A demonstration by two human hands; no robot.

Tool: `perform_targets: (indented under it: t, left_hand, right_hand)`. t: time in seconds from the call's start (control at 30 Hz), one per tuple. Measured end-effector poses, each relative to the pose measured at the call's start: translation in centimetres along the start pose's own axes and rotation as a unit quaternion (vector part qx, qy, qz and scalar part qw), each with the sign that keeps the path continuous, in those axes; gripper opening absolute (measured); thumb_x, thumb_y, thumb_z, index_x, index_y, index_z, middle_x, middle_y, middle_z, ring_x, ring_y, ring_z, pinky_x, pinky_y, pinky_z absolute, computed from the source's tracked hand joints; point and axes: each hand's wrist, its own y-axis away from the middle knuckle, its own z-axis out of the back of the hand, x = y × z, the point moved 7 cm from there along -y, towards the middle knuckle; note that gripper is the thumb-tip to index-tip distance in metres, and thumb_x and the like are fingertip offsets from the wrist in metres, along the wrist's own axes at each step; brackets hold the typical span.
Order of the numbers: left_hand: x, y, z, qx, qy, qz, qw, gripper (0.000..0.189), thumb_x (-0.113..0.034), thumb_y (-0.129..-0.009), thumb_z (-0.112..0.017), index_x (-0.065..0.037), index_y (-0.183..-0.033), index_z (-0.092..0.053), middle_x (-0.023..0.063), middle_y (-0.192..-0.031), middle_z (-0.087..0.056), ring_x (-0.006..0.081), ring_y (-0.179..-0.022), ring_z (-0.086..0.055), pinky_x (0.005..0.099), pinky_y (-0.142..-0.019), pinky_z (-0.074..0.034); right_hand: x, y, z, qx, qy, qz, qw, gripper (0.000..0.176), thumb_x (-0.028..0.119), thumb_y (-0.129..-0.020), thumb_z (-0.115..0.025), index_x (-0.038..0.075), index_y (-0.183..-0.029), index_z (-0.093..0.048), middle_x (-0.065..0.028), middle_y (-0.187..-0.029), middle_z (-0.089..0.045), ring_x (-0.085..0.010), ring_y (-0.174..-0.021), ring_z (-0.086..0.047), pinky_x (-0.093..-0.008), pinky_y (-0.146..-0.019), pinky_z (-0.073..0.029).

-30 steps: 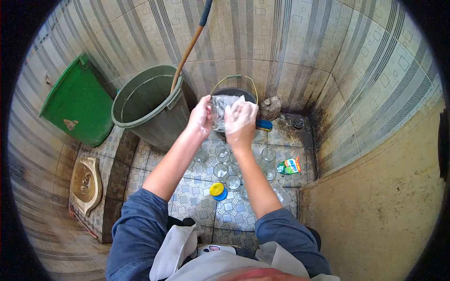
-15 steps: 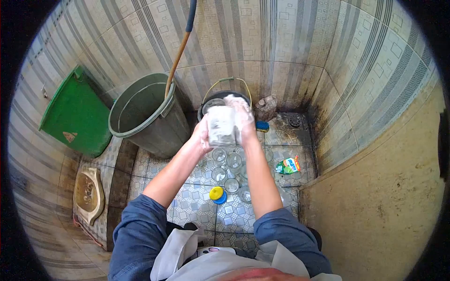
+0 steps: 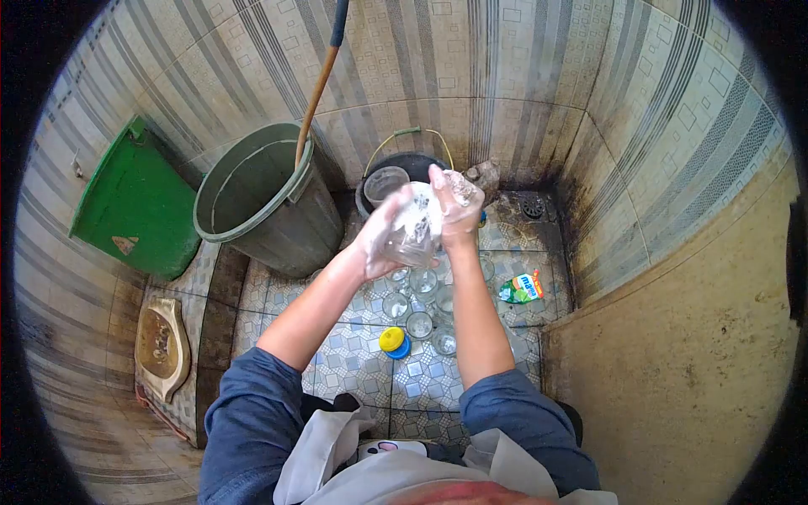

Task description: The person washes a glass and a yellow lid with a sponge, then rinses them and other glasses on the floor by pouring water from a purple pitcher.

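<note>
A clear glass jar (image 3: 410, 244), coated with white suds, is gripped in my left hand (image 3: 375, 240), whose fingers wrap round its side. Beside it, my right hand (image 3: 459, 220) is closed on a foam-covered scrubber (image 3: 463, 187) whose exact kind the suds hide. Below both hands, several clear glasses (image 3: 419, 325) stand close together on the tiled floor. Behind the hands is a black bucket (image 3: 431, 160) with a yellow wire handle and a grey round container (image 3: 387, 183) inside it.
A tall grey bin (image 3: 286, 244) with a hose (image 3: 318, 105) stands left, near a green lid (image 3: 139, 210). A yellow-and-blue tub (image 3: 393, 342) sits before the glasses. A green detergent pouch (image 3: 520, 289) lies right. The drain (image 3: 532, 208) is in the back corner.
The jar has tilted and moved slightly right with my left hand. My right hand has drawn away from the jar's top to its right side, showing the foamy scrubber.
</note>
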Motion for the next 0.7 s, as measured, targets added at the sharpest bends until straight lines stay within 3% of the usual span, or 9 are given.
perform_targets:
  t: [0.03, 0.1, 0.23, 0.37, 0.43, 0.5, 0.57, 0.67, 0.7]
  left_hand:
    - [0.3, -0.2, 0.3, 0.0, 0.002, -0.002, 1.0, 0.043, -0.038, -0.079, -0.051, -0.007, -0.108, -0.047, 0.0069, -0.098, -0.056, 0.0195, -0.083, -0.055, 0.0372, -0.075, -0.046]
    - [-0.7, -0.7, 1.3, -0.033, -0.295, -0.122, 0.947, 0.042, -0.031, -0.075, -0.059, -0.005, -0.106, -0.049, 0.0062, -0.096, -0.056, 0.0165, -0.083, -0.055, 0.0326, -0.077, -0.043]
    - [-1.5, -0.4, 2.2, -0.12, -0.269, -0.223, 0.929, 0.04, -0.024, -0.068, -0.064, -0.003, -0.1, -0.053, 0.0043, -0.09, -0.058, 0.0137, -0.082, -0.054, 0.027, -0.074, -0.042]
    - [-3.3, 0.7, 4.1, -0.201, -0.138, -0.413, 0.877, 0.038, -0.013, -0.066, -0.068, -0.002, -0.099, -0.052, 0.0037, -0.088, -0.056, 0.011, -0.078, -0.053, 0.0248, -0.07, -0.043]
    - [-4.4, 1.7, 4.9, -0.23, -0.131, -0.524, 0.809, 0.042, -0.012, -0.064, -0.07, -0.001, -0.099, -0.05, 0.0053, -0.09, -0.055, 0.0122, -0.078, -0.053, 0.0256, -0.071, -0.043]
    - [-5.3, 2.3, 5.7, -0.263, -0.205, -0.573, 0.748, 0.048, -0.015, -0.061, -0.073, -0.001, -0.099, -0.047, 0.0056, -0.088, -0.054, 0.0128, -0.08, -0.052, 0.0264, -0.073, -0.042]
    - [-4.8, 1.7, 6.9, -0.242, -0.219, -0.568, 0.755, 0.051, -0.015, -0.06, -0.074, -0.001, -0.099, -0.046, 0.0057, -0.088, -0.053, 0.013, -0.081, -0.052, 0.027, -0.073, -0.042]
    - [-3.6, 1.4, 9.6, -0.252, -0.319, -0.552, 0.728, 0.053, -0.016, -0.058, -0.075, -0.002, -0.099, -0.046, 0.0057, -0.089, -0.053, 0.0142, -0.081, -0.052, 0.0271, -0.074, -0.042]
    - [-3.0, 1.2, 10.9, -0.27, -0.352, -0.534, 0.72, 0.053, -0.017, -0.058, -0.076, -0.002, -0.099, -0.046, 0.0055, -0.089, -0.053, 0.0146, -0.081, -0.052, 0.0271, -0.074, -0.042]
  right_hand:
    - [-0.3, 0.0, 0.4, 0.013, -0.019, -0.013, 1.0, 0.02, 0.015, -0.08, -0.053, 0.001, -0.066, -0.055, 0.0, -0.057, -0.051, -0.0077, -0.052, -0.046, -0.0235, -0.048, -0.036]
    - [-1.1, 0.0, 0.1, 0.028, -0.038, -0.028, 0.999, 0.018, 0.015, -0.08, -0.053, 0.0, -0.071, -0.057, -0.0009, -0.062, -0.054, -0.008, -0.057, -0.049, -0.0225, -0.051, -0.038]
    - [-3.1, -0.2, 0.4, -0.063, -0.093, -0.095, 0.989, 0.019, 0.015, -0.081, -0.049, 0.001, -0.093, -0.053, -0.004, -0.081, -0.056, -0.0091, -0.068, -0.052, -0.0233, -0.056, -0.042]
    - [-7.0, 2.1, -2.7, 0.054, -0.279, -0.294, 0.913, 0.026, 0.014, -0.082, -0.045, 0.003, -0.105, -0.051, -0.0074, -0.101, -0.056, -0.0173, -0.09, -0.054, -0.0288, -0.081, -0.042]
    - [-8.3, 4.8, -5.4, 0.097, -0.432, -0.399, 0.803, 0.024, 0.02, -0.083, -0.043, 0.007, -0.103, -0.052, -0.0042, -0.097, -0.056, -0.0159, -0.089, -0.054, -0.0301, -0.075, -0.044]
    - [-9.3, 7.6, -6.4, 0.018, -0.424, -0.445, 0.788, 0.027, 0.023, -0.085, -0.04, 0.008, -0.104, -0.051, -0.0047, -0.098, -0.056, -0.0174, -0.087, -0.054, -0.0299, -0.075, -0.044]
    - [-11.1, 9.1, -6.2, -0.004, -0.376, -0.442, 0.814, 0.028, 0.027, -0.086, -0.037, 0.01, -0.103, -0.051, -0.0051, -0.097, -0.056, -0.0182, -0.086, -0.054, -0.0306, -0.073, -0.045]
    - [-12.3, 11.0, -4.1, 0.034, -0.17, -0.514, 0.84, 0.024, 0.029, -0.084, -0.041, 0.009, -0.089, -0.051, -0.0059, -0.072, -0.057, -0.0163, -0.05, -0.053, -0.0266, -0.038, -0.043]
    - [-13.2, 11.2, -3.4, 0.032, -0.165, -0.518, 0.839, 0.024, 0.029, -0.084, -0.041, 0.009, -0.089, -0.051, -0.0059, -0.072, -0.057, -0.0163, -0.05, -0.053, -0.0266, -0.038, -0.043]
